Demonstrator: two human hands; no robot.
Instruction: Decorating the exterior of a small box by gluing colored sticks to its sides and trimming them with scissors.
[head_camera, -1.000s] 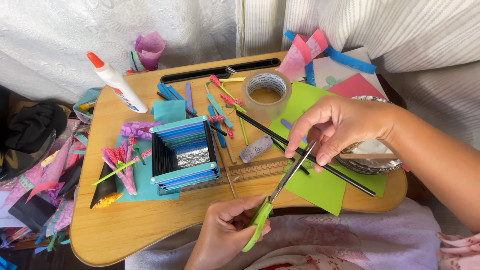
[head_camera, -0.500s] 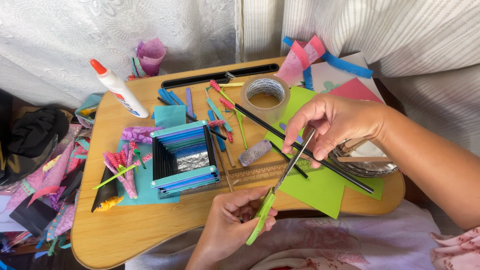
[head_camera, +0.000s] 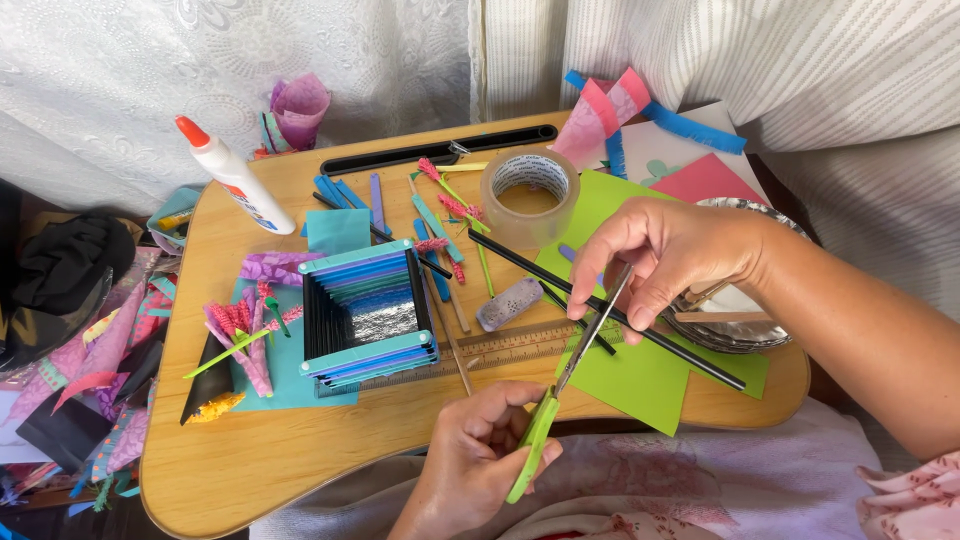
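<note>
A wooden lap tray (head_camera: 300, 470) lies against pale curtains, littered with craft scraps. The right hand (head_camera: 665, 255) pinches a long black strip (head_camera: 660, 335) between thumb and fingertips, just above a green paper sheet (head_camera: 640, 385). The left hand (head_camera: 480, 455), at the tray's near edge, has its fingers curled through the green handles of scissors (head_camera: 560, 385), whose blades reach up to the strip. Left of the scissors stands a small blue-striped paper box (head_camera: 365, 315); beyond it lie a tape roll (head_camera: 530, 195) and a glue bottle (head_camera: 235, 180).
</note>
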